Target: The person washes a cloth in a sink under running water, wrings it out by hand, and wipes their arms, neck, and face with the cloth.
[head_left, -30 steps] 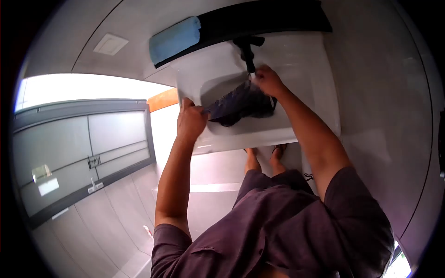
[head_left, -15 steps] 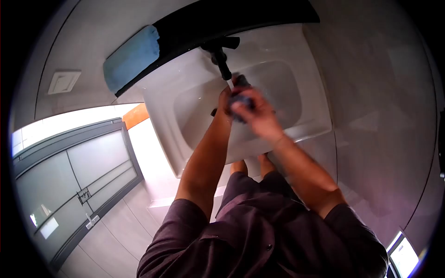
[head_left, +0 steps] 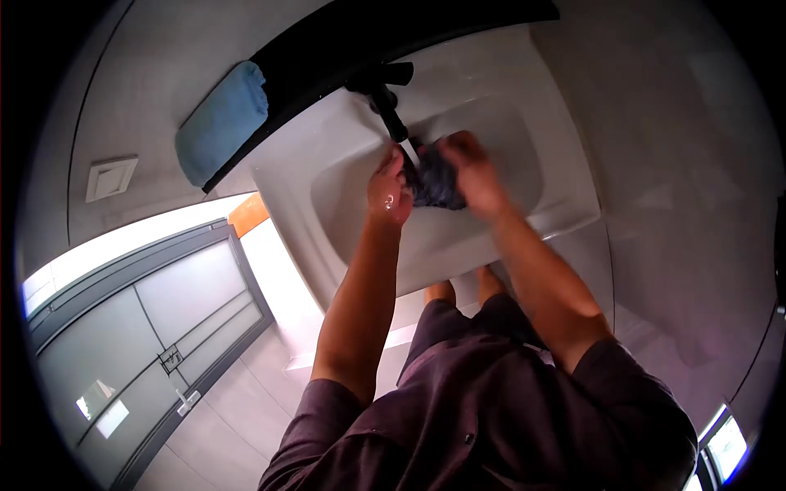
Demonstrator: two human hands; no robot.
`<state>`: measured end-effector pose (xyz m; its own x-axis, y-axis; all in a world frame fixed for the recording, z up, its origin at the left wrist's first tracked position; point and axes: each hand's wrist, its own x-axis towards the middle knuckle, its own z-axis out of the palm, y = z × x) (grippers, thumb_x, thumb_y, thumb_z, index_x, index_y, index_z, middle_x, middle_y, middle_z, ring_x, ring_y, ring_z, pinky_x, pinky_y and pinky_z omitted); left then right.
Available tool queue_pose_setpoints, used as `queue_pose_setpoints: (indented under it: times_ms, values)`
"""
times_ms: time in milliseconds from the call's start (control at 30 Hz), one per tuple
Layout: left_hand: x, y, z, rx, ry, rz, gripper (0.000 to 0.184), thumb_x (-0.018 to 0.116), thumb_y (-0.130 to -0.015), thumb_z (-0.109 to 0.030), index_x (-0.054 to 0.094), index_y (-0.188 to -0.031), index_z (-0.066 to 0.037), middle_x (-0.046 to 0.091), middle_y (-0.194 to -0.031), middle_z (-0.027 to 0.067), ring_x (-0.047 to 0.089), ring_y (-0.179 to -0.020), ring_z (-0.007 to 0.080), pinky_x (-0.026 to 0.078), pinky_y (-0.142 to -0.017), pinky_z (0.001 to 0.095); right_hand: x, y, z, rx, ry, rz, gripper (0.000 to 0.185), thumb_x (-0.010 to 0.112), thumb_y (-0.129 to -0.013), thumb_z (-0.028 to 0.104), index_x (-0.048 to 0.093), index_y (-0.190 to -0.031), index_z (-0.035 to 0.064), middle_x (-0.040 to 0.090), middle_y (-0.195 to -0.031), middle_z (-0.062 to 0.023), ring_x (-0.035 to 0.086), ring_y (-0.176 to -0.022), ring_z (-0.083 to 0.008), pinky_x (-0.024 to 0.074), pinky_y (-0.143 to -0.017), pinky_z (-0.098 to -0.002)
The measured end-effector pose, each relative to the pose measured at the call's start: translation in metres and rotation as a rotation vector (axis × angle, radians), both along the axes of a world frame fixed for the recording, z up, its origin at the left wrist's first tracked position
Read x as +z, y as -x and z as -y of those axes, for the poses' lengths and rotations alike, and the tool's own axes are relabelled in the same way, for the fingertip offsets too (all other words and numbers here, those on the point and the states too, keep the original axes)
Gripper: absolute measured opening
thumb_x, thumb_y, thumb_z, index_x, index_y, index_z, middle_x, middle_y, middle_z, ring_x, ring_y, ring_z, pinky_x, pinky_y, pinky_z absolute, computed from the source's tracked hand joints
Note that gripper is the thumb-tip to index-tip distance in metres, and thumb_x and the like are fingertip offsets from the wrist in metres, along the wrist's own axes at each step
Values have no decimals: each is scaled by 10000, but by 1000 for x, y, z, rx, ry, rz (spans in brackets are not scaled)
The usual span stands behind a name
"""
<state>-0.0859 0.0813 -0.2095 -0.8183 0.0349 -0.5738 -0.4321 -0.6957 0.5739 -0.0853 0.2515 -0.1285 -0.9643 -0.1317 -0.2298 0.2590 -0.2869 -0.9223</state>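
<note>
A dark, wet cloth (head_left: 436,182) is stretched between my two hands over the white washbasin (head_left: 561,168). From the black faucet (head_left: 388,110), a stream of water (head_left: 410,152) runs down onto it. My left hand (head_left: 390,190) grips the cloth's left side just below the spout, with suds on the wrist. At the right side, my right hand (head_left: 475,176) has its fingers closed on the cloth, somewhat blurred by motion. The cloth's exact kind cannot be made out.
A rolled light blue towel (head_left: 223,123) lies on the black ledge (head_left: 327,49) behind the basin. A white wall switch (head_left: 111,178) is at the left. Below it stands a grey-framed door (head_left: 155,344) with frosted panels.
My hands have moved apart from being bunched together, and the dark cloth has spread out between them. My left hand now shows more clearly beside the water stream.
</note>
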Motion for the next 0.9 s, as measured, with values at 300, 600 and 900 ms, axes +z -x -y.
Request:
queue_pose_setpoints:
  times_ms: [300,600,900]
  values:
    - [-15,-18,-11,-36,95,358,429,573,-1034,-305,545,-1360,-26,647,-1196,81,634,-1027,203,534,-896,365,-100,30,43,-41,-1021,-447,334,712,-851,310,637,-1084,84,688,-1088,-160,660,-921,-420,548,-794,-491]
    - [29,-13,-7,-157,119,-283,415,512,-1049,-249,528,-1431,-86,648,-1146,32,623,-955,156,523,-832,306,-14,-14,33,49,-397,-111,160,663,-904,170,664,-1036,79,683,-1003,-159,665,-960,-345,532,-867,-428]
    - [51,-19,-23,19,152,266,299,567,-1026,-290,649,-1229,-86,664,-1136,65,666,-961,200,576,-765,400,-67,41,21,90,-1015,-655,66,564,-949,116,590,-962,56,610,-1146,-199,641,-877,-388,536,-730,-462]
